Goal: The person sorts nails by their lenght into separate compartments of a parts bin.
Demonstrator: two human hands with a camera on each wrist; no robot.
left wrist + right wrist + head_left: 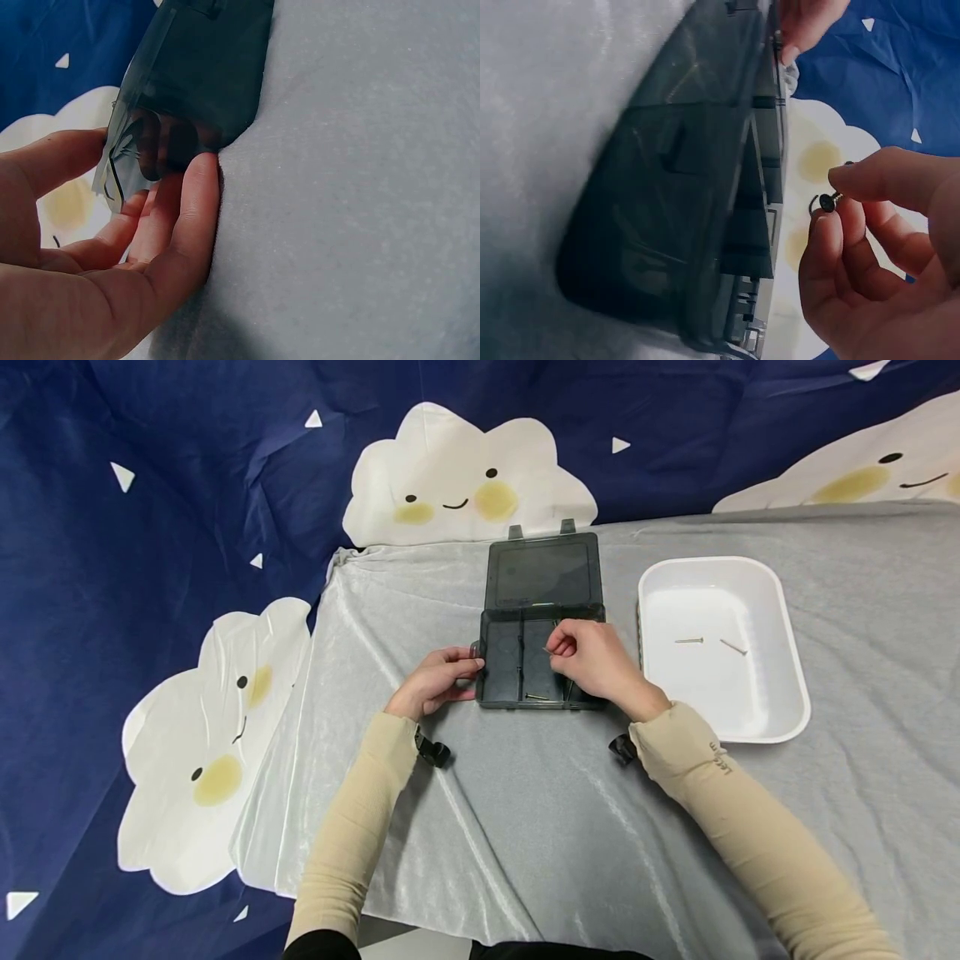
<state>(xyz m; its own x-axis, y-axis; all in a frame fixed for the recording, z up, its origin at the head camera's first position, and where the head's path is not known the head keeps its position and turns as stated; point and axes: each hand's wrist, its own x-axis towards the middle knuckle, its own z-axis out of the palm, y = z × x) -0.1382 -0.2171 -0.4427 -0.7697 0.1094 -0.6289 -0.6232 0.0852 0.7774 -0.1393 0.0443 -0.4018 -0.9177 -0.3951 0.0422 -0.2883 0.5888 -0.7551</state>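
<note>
Nearest me, two beige sleeves (352, 835) come in from the bottom of the frame over a grey cloth (540, 827). The left hand (438, 681), just left of centre, is clamped on the left edge of a dark plastic box (498, 660), thumb and fingers to either side of the wall; I'd say that is to steady it, since so light a case would probably slide on cloth.

The right hand (596, 660), at the centre, is over the box with thumb and fingertips together on a small screw (828, 202). A fingertip pinch makes sense for something so slim. Whether a second piece is tucked behind those fingers, I can't tell.

Inside the box, a divider (520, 660) marks off the left compartment; right of it, a loose screw (540, 697) lies by the near wall. The right hand hides much of the right end.

Right of centre sits a white tray (720, 706), close to the box, presumably for easy reach, with one screw (689, 641) lying level and another screw (733, 647) slanted.

Farther up, the lid (543, 572) lies folded back, leaving the compartments uncovered. Beyond hangs a blue curtain (225, 527) with a smiling cloud (465, 468) at top centre.
</note>
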